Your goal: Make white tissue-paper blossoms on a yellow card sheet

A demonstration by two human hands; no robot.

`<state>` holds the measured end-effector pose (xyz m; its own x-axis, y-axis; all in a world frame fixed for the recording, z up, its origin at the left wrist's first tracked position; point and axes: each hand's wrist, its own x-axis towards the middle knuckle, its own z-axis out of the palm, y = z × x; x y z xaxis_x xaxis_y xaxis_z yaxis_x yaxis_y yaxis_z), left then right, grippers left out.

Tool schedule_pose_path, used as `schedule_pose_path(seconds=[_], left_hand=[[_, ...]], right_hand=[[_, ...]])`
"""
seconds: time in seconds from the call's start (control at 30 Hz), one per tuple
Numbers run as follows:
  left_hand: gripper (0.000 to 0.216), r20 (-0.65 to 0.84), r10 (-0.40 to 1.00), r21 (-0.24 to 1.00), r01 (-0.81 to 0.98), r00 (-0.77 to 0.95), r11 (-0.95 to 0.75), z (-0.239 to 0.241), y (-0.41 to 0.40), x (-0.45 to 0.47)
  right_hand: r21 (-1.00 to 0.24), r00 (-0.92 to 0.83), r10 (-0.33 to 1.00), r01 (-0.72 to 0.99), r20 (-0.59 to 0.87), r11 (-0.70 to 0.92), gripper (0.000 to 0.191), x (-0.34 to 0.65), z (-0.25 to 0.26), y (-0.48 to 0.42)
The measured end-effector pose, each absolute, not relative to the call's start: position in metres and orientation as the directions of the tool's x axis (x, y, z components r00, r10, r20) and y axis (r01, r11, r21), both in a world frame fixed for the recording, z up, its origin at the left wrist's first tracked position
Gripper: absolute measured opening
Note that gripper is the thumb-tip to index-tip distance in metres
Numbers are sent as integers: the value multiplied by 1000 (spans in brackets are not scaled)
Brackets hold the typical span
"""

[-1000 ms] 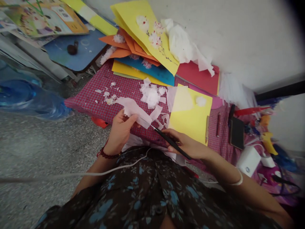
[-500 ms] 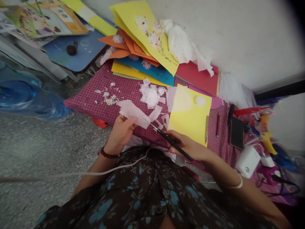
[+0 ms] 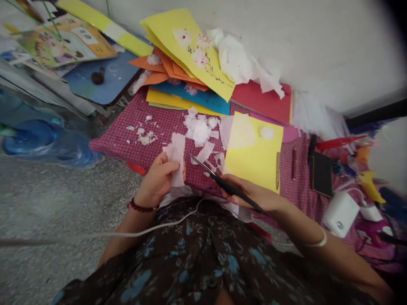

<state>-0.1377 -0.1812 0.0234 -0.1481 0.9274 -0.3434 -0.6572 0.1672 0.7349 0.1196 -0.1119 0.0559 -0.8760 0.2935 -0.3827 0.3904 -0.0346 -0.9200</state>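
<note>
My left hand (image 3: pixel 158 180) pinches a strip of thin white tissue paper (image 3: pixel 177 155) that stands upright above the near edge of a red checked cloth (image 3: pixel 149 144). My right hand (image 3: pixel 254 195) grips black-handled scissors (image 3: pixel 222 181); the blades point up and left, just right of the strip and apart from it. A heap of cut white paper scraps (image 3: pixel 201 129) lies on the cloth behind the scissors. A yellow sheet (image 3: pixel 254 154) with a small white paper ball (image 3: pixel 267 132) lies right of the scraps.
Coloured sheets (image 3: pixel 190 55) and crumpled white tissue (image 3: pixel 241 63) are piled at the wall. A pencil (image 3: pixel 277 170), pen (image 3: pixel 293 163), dark phone (image 3: pixel 321 174) and white charger (image 3: pixel 340 213) lie at right. A blue water bottle (image 3: pixel 47 142) lies on the grey floor at left.
The scissors have come off the tissue, which was between the blades before. My left hand turned the piece from lying sideways to upright. The view shifted a little.
</note>
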Motion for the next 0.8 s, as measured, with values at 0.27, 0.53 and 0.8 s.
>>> schedule_pose_path(seconds=[0.27, 0.53, 0.8], left_hand=[[34, -338, 940, 863, -412, -42, 292, 24, -183, -148], [41, -345, 933, 915, -185, 105, 359, 42, -152, -169], [34, -350, 923, 913, -160, 160, 375, 47, -127, -174]], right_hand=[[-943, -902, 290, 332, -319, -7, 74, 113, 58, -100], [-928, -899, 321, 351, -298, 122, 72, 107, 60, -78], [-928, -859, 387, 371, -335, 19, 69, 100, 68, -68]])
